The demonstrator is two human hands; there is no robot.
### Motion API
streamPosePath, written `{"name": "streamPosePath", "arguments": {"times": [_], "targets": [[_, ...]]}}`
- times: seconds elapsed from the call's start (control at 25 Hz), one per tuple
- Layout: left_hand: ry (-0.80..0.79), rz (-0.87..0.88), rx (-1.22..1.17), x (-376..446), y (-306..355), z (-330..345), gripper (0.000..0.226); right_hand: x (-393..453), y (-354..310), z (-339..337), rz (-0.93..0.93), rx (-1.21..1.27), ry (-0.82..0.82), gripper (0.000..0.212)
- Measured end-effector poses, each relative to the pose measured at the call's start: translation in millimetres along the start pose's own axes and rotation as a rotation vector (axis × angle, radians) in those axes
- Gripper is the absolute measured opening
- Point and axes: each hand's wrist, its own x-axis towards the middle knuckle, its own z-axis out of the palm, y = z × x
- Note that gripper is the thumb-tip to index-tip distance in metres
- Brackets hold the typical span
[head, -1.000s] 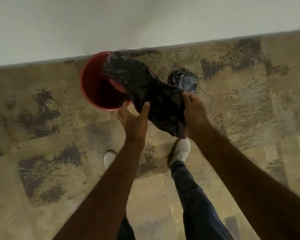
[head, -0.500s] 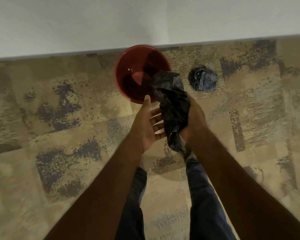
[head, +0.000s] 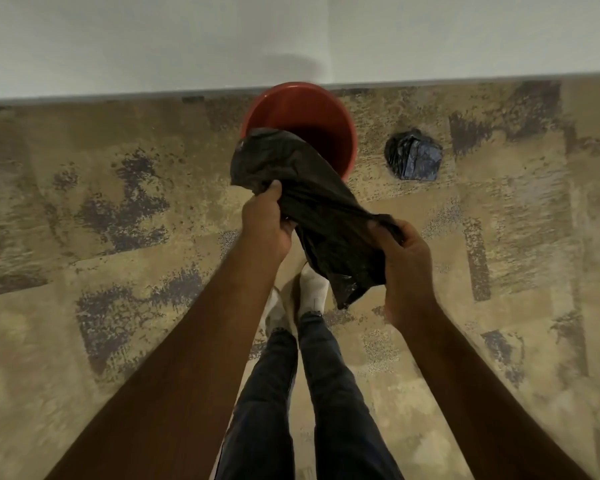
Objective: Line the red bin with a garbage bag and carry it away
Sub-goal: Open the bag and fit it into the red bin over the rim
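Note:
The red bin point(head: 302, 112) stands on the carpet right against the wall, its round mouth facing up. A black garbage bag point(head: 312, 199) hangs crumpled in front of it and hides the bin's near rim. My left hand point(head: 267, 220) grips the bag's left edge. My right hand point(head: 400, 247) pinches its right edge, lower and closer to me. The bag's bottom end droops between my hands over my feet.
A dark folded bundle of bags point(head: 413, 157) lies on the carpet to the right of the bin. A pale wall point(head: 291, 39) with a grey skirting runs across the top. My legs and white socks point(head: 312, 285) are below the bag.
My left hand, open half a second ago, has closed on the bag. The bag is now stretched between both hands, and the hands have moved apart.

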Motion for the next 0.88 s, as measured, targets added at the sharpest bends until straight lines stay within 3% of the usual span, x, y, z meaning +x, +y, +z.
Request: {"name": "streamPosePath", "arguments": {"times": [0.04,0.16,0.36,0.48,0.56,0.68,0.88], "targets": [[0.005,0.022,-0.045,0.1,4.5,-1.5,0.038,2.4,0.1,-4.3,0.027,0.013,0.089,0.004],[0.01,0.093,-0.129,0.3,16.8,-3.0,0.035,12.7,1.4,-19.5,0.121,0.061,0.264,0.013],[0.004,0.149,-0.15,-12.1,30.2,11.9,0.038,35.2,14.6,-46.3,0.292,0.117,0.347,0.02],[0.002,0.2,-0.026,-21.6,30.4,23.1,0.039,52.9,27.3,-61.1,0.287,-0.034,0.39,0.021],[0.005,0.239,0.054,-24.4,28.7,27.2,0.039,60.8,36.5,-73.7,0.197,-0.4,0.378,0.025],[-0.008,0.269,0.089,-29.4,24.4,32.0,0.037,59.7,44.4,-80.6,-0.045,-0.933,0.215,0.05],[-0.054,0.298,0.136,-40.7,10.5,40.8,0.026,51.2,31.8,-20.2,-0.509,-0.785,0.007,0.069]]}}
